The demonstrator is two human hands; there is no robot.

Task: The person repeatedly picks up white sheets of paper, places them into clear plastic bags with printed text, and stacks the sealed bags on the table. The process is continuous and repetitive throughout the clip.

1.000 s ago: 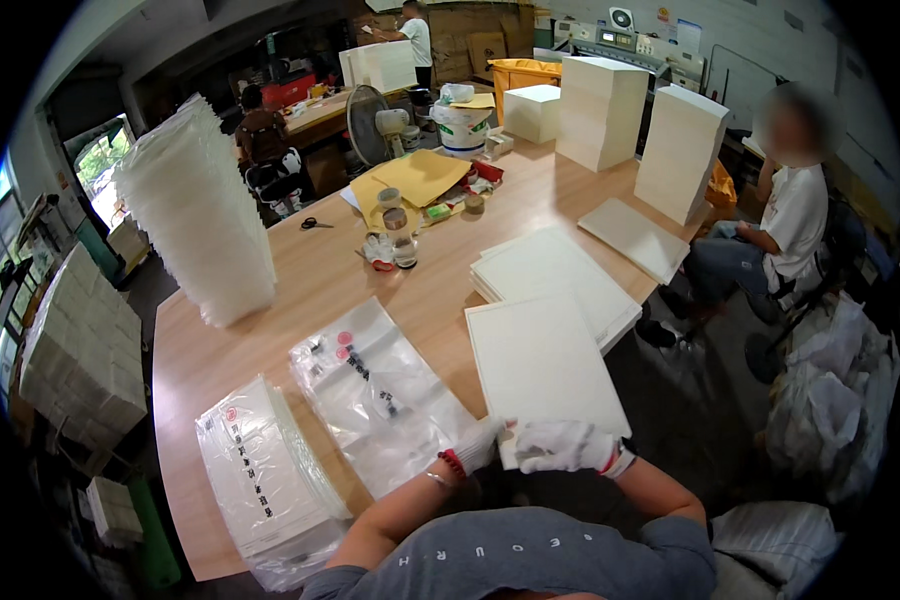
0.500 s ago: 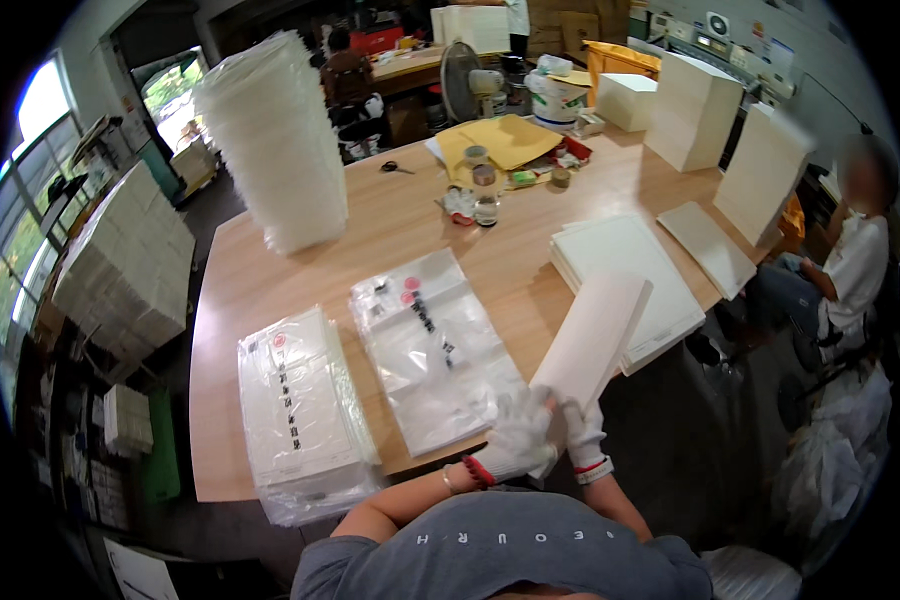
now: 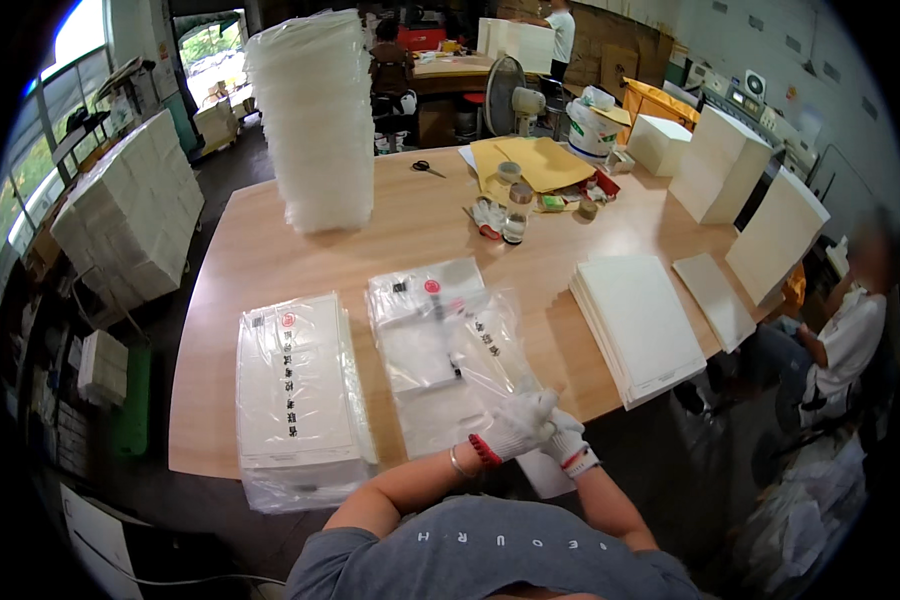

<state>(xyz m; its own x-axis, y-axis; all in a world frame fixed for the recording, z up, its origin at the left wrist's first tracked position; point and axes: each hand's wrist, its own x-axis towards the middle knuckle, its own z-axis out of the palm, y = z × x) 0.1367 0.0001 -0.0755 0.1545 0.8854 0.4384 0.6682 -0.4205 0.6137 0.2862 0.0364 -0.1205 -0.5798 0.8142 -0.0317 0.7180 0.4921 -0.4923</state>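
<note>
My gloved left hand (image 3: 515,425) is closed at the near right edge of a clear plastic bag (image 3: 495,345), whose film is lifted and wrinkled. It appears to pinch the film; the fingertips are partly blurred. My gloved right hand (image 3: 567,440) is right beside it, closed on white paper (image 3: 547,474) that shows below the hands, off the table edge. More printed plastic bags (image 3: 415,350) lie flat under the lifted one. To the left is a stack of bagged white paper packs (image 3: 315,400) with dark print and a red round mark.
A white paper stack (image 3: 640,325) and a thinner one (image 3: 715,300) lie right on the table (image 3: 215,330). Tall white blocks (image 3: 720,165) stand behind. A tall stack of translucent sheets (image 3: 315,120) stands far left. Scissors (image 3: 427,168) and a jar (image 3: 516,215) lie beyond. A person (image 3: 850,310) sits right.
The curved white paper that stood up from my hands has gone down below them. The top bag's film has been lifted, and my left hand has come to its edge.
</note>
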